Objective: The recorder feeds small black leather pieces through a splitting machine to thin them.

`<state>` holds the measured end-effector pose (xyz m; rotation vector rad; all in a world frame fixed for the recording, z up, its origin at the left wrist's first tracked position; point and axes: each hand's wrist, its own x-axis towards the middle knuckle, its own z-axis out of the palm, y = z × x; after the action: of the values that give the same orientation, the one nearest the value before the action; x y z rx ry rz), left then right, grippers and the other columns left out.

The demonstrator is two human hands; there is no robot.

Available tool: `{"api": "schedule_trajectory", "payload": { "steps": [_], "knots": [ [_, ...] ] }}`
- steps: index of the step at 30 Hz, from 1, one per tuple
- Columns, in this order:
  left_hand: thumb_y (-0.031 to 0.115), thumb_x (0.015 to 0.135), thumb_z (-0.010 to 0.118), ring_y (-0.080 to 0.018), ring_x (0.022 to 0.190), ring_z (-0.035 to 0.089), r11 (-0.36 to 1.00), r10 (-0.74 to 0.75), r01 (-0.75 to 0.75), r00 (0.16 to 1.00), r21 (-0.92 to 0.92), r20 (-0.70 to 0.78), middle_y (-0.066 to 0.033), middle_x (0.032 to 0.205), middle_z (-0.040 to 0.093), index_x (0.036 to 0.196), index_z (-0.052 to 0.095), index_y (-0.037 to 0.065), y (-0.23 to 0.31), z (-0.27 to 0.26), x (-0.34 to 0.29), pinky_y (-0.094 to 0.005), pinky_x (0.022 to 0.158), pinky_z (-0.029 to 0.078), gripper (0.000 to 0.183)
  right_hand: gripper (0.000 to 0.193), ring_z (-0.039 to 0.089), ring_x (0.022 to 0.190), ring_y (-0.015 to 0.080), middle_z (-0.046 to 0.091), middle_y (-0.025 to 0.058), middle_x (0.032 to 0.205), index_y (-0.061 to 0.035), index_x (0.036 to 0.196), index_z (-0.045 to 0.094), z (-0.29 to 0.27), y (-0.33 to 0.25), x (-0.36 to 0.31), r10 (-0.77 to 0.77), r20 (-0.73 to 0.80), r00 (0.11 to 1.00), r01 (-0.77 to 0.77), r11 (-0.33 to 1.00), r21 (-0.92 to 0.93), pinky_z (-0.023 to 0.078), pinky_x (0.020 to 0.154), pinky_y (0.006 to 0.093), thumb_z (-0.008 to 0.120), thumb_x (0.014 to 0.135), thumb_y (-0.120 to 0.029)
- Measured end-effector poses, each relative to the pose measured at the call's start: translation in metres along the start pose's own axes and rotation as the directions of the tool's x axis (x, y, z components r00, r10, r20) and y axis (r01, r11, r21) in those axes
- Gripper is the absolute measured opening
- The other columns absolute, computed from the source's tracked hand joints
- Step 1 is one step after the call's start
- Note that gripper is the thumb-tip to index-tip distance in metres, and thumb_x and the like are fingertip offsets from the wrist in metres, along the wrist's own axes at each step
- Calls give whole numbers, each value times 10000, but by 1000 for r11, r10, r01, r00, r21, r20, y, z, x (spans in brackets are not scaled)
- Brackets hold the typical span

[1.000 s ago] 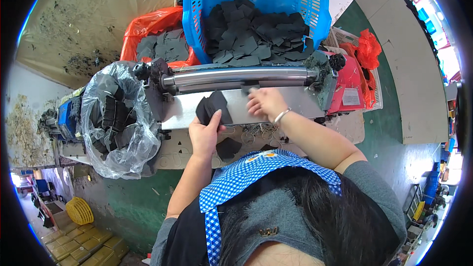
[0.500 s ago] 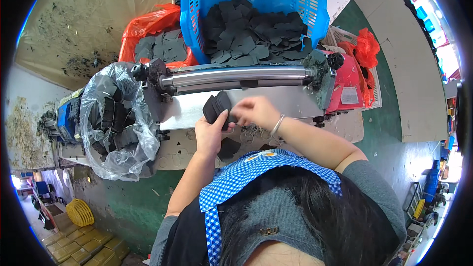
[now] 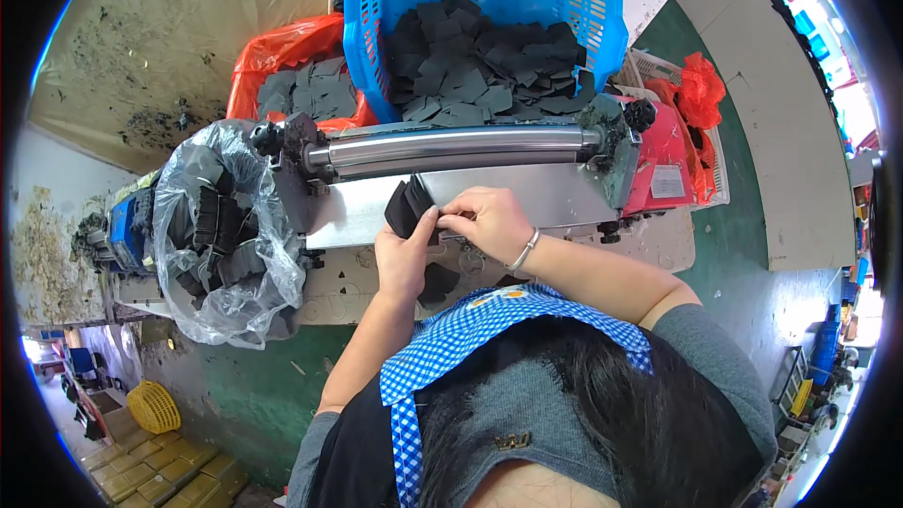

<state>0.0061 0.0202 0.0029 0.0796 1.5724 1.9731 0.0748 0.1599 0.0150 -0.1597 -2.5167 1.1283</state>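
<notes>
My left hand [image 3: 403, 259] is closed around a small stack of thin black sheet pieces [image 3: 406, 210], fanned apart at the top, its thumb pressed on the near side. My right hand [image 3: 489, 224], with a bracelet at the wrist, has its fingers pinched together at the right edge of that stack. Whatever lies between those fingertips is hidden. Both hands are just in front of a smooth metal plate [image 3: 555, 196]. Behind the plate runs a pair of shiny metal rollers [image 3: 461, 143] on a machine.
Behind the rollers stands a blue basket [image 3: 367, 47] of black pieces. A red bag [image 3: 254, 61] with more pieces lies left of it. Nearer left, a clear plastic bag [image 3: 249, 306] holds black stacks. A red machine housing [image 3: 663, 165] is at right. Loose dark scraps [image 3: 437, 284] lie on the worktop.
My right hand has moved in against the stack and its fingers have closed. The stack in my left hand is turned more edge-on. A dark piece seen by the rollers no longer shows.
</notes>
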Motion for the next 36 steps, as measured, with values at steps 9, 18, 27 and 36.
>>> {"api": "schedule_trajectory", "payload": {
  "steps": [9, 18, 27, 36],
  "knots": [
    [64, 811, 667, -92, 685, 588, 999, 35, -35, 997, 3, 63, -33, 811, 646, 898, 646, 0, 2, -8, 1, -224, 617, 471, 110, 121, 622, 682, 124, 651, 69, 749, -1, 850, 691, 2, 2, -1, 301, 149, 942, -334, 885, 324, 504, 618, 239, 690, 780, -100],
    [54, 818, 638, -128, 703, 602, 997, 17, -15, 999, -74, 29, -39, 844, 629, 964, 610, 7, 1, -8, 3, -249, 600, 486, 156, 159, 626, 664, 128, 651, 83, 781, 30, 887, 642, 6, -2, -5, 460, 312, 831, -552, 615, 563, 516, 620, 234, 667, 816, -110],
    [87, 822, 652, -112, 670, 601, 994, 101, -100, 995, 39, -21, -58, 820, 647, 890, 644, -18, 1, -10, 4, -248, 562, 508, 126, 252, 644, 604, 166, 636, 132, 786, 20, 952, 536, -12, 48, 12, 847, 201, 493, -661, 215, 719, 509, 471, 248, 529, 912, -228],
    [96, 819, 656, -114, 617, 600, 998, -55, 54, 998, -45, -15, -54, 809, 641, 928, 636, -7, 3, -10, 7, -242, 523, 528, 151, 204, 646, 597, 170, 640, 127, 760, 25, 880, 559, -16, 47, 12, 829, 318, 460, -710, 129, 692, 512, 468, 246, 523, 909, -174]
  ]
}}
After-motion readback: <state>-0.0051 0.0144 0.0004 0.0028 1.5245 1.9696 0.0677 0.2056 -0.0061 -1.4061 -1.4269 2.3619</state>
